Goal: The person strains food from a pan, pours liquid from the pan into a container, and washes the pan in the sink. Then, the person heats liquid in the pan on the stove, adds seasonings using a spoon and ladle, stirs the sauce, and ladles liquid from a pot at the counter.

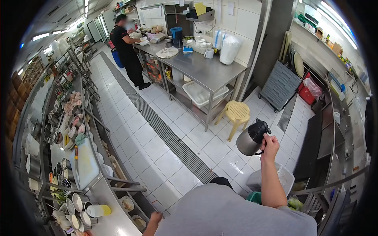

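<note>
One metal jug [248,144] is hanging between three and four o'clock, the right hand [270,146] gripping its handle [258,153]; probably rigid, heavier if filled, slick-sided, the handle offering the surest hold; steel-looking body [246,145] is gleaming under a black, seemingly plastic lid [259,129]; left hand [156,217] is hanging between six and seven o'clock, cannot tell if holding anything; yellow perforated stool [236,111] is standing at three o'clock

Jug [247,144] partly hidden behind right hand [270,147], its contents out of sight, left forearm [151,228] cut off below.
</note>
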Available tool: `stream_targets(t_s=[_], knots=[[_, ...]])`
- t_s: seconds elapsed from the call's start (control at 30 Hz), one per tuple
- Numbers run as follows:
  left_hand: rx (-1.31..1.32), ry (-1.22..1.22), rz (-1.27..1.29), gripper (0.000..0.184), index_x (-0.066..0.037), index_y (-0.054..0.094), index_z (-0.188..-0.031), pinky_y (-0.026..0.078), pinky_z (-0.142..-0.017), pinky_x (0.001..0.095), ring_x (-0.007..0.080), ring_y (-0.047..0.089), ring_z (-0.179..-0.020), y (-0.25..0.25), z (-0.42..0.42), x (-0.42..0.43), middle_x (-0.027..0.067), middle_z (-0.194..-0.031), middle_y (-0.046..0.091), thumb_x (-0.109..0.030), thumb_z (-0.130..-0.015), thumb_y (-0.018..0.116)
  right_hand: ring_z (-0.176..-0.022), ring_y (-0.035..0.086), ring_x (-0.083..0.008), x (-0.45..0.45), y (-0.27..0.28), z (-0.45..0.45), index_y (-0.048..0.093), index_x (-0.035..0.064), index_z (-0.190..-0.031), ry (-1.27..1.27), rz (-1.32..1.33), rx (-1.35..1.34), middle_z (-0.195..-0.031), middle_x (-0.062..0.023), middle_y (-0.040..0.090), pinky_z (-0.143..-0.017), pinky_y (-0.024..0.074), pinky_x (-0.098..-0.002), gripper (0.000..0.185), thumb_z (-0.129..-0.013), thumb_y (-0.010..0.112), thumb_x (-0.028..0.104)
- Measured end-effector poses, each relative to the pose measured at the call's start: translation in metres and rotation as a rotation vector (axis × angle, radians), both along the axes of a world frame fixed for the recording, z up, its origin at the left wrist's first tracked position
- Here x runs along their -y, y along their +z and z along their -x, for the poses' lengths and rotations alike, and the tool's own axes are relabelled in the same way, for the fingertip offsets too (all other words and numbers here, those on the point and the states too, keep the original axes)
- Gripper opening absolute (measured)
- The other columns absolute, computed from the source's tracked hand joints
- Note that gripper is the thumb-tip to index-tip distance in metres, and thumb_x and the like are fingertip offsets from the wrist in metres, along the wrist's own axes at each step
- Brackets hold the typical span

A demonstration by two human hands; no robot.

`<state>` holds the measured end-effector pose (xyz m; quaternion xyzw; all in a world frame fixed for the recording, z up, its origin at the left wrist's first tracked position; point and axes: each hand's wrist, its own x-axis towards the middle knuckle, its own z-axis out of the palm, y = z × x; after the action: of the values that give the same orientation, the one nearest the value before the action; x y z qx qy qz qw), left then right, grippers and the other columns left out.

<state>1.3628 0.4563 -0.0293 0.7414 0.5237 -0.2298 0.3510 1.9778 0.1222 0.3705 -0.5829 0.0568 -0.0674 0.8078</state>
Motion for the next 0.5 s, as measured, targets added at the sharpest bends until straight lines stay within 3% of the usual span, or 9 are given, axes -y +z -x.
stream_targets(t_s=[0.1, 0.2, 0.4, 0.5], knots=[[0.248, 0.399, 0.065, 0.034, -0.001, 0.071, -0.106, 0.055, -0.079, 0.0362, 0.0237, 0.072, -0.089, 0.047, -0.08, -0.047, 0.0143, -0.092, 0.074, -0.029, -0.088, 0.07, -0.038, 0.039, -0.0087, -0.042, -0.006, -0.052, 0.044, 0.0132, -0.069, 0.051, 0.008, 0.01, -0.058, -0.0021, 0.052, -0.036, 0.0302, -0.0242, 0.035, -0.087, 0.074, 0.009], [0.403, 0.482, -0.076, 0.031, 0.0, 0.069, -0.108, 0.055, -0.075, 0.0322, 0.0192, 0.07, -0.083, 0.083, -0.138, -0.076, 0.0115, -0.089, 0.073, -0.023, -0.088, 0.07, -0.039, 0.039, -0.0086, -0.095, -0.006, -0.112, 0.043, 0.0144, -0.064, 0.112, 0.022, -0.015, -0.056, -0.0018, 0.052, -0.037, 0.0292, -0.0236, 0.039, -0.086, 0.074, 0.01], [0.285, 0.557, -0.134, 0.035, 0.0, 0.07, -0.109, 0.055, -0.082, 0.0356, 0.024, 0.071, -0.089, 0.126, -0.176, -0.038, 0.0144, -0.096, 0.074, -0.027, -0.087, 0.071, -0.042, 0.041, -0.0088, -0.214, -0.049, -0.272, 0.045, 0.0127, -0.061, 0.186, 0.068, 0.07, -0.056, -0.0007, 0.052, -0.04, 0.0312, -0.0259, 0.04, -0.087, 0.075, 0.015], [0.137, 0.675, -0.038, 0.037, -0.002, 0.071, -0.108, 0.054, -0.087, 0.0378, 0.029, 0.071, -0.096, 0.089, -0.135, 0.015, 0.0169, -0.098, 0.074, -0.031, -0.085, 0.072, -0.051, 0.043, -0.009, -0.271, -0.093, -0.361, 0.053, 0.0087, -0.06, 0.128, 0.229, 0.141, -0.057, 0.0001, 0.053, -0.048, 0.035, -0.0277, 0.038, -0.087, 0.077, 0.022]])
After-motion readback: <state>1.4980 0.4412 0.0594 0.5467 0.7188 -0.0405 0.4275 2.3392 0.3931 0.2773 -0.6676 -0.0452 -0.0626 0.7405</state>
